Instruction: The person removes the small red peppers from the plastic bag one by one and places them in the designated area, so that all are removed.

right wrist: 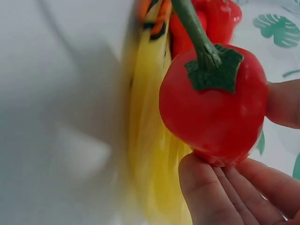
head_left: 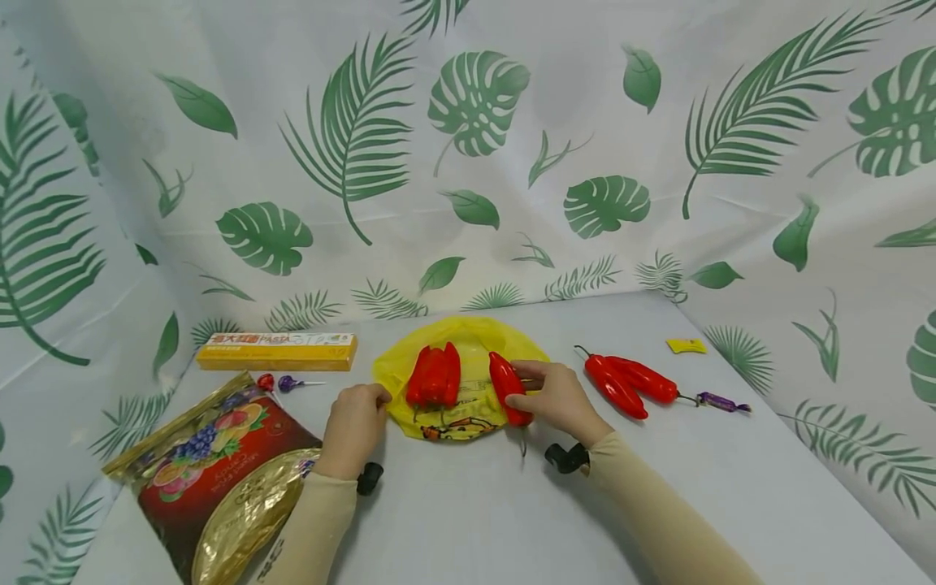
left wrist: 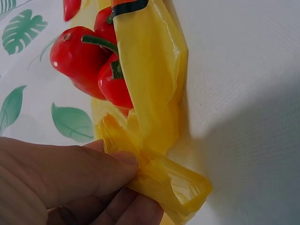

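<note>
Two tan sleeves come up from the bottom of the frame, the left sleeve (head_left: 322, 512) and the right sleeve (head_left: 658, 512). A big shiny candy bag (head_left: 234, 463) lies in the lower left of the frame, with fruit pictures on it. The left hand (head_left: 354, 431) is just left of the middle. Its thumb and fingers pinch the crumpled edge of a yellow bag (head_left: 478, 333). The right hand (head_left: 554, 398) is right of the middle and holds a red pepper (head_left: 506, 388). Its thumb presses one side and its other fingers press the other side. That pepper is in front of the yellow bag's right part, with its green stem pointing down in the frame. I can't tell if it touches the bag.

More red peppers (head_left: 436, 378) sit close together in the yellow bag, in the middle of the frame. Two other peppers (head_left: 614, 386) lie side by side on the white tabletop (head_left: 468, 520), to the right of the right hand. A purple candy (head_left: 724, 402) is by the stem of one. A red lollipop (head_left: 266, 382) and a purple lollipop (head_left: 287, 383) lie at the left. Farther back are a yellow pasta box (head_left: 278, 353) on the left and a little yellow packet (head_left: 686, 346) on the right. Behind everything hangs a white cloth (head_left: 409, 268) with green leaves.
</note>
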The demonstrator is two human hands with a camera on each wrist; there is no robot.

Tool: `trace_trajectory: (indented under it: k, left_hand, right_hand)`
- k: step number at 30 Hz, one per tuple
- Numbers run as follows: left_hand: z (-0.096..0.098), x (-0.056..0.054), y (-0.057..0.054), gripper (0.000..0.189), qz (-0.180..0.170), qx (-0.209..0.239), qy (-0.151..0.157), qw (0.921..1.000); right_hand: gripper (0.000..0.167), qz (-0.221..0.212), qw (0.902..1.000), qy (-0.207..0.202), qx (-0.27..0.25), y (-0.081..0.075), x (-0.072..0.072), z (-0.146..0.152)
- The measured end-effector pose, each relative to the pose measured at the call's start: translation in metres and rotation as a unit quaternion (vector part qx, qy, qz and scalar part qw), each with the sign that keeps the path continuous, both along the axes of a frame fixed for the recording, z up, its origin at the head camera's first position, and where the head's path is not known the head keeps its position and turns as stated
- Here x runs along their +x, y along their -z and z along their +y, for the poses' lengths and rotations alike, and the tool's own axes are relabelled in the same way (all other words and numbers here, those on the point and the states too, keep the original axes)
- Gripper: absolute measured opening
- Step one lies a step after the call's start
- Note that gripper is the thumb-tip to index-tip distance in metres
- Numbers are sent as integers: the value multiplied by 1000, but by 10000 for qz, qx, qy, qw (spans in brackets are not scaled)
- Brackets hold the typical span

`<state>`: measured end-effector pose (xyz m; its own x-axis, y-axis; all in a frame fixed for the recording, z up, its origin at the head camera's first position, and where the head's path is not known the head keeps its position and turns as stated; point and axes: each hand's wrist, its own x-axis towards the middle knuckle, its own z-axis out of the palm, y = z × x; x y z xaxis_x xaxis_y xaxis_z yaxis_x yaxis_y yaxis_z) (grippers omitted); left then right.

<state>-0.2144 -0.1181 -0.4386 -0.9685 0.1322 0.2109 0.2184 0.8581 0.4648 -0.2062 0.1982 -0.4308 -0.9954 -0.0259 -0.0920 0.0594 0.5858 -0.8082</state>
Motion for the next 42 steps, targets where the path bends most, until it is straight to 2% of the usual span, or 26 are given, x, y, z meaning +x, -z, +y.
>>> trace_trajectory:
  k: [5, 12, 18, 29, 36, 42]
  left_hand:
    - [1, 1, -2, 10, 48, 0, 21, 10000]
    - [1, 4, -4, 11, 105, 13, 21, 9999]
    - [2, 4, -4, 11, 179, 12, 70, 9998]
    - [5, 5, -5, 12, 255, 14, 116, 9996]
    - [5, 5, -5, 13, 266, 46, 121, 9996]
    - [7, 3, -6, 15, 137, 45, 104, 9998]
  right_hand:
    - [66, -148, 9996, 145, 189, -1, 10, 30]
    - [67, -23, 9977, 220, 641, 4, 23, 67]
    - [70, 2, 9945, 287, 1003, 7, 30, 87]
    - [69, 185, 9838, 387, 1739, 4, 36, 104]
    - [71, 160, 9835, 424, 1750, 1, 40, 106]
    - [67, 290, 9850, 486, 1628, -3, 41, 109]
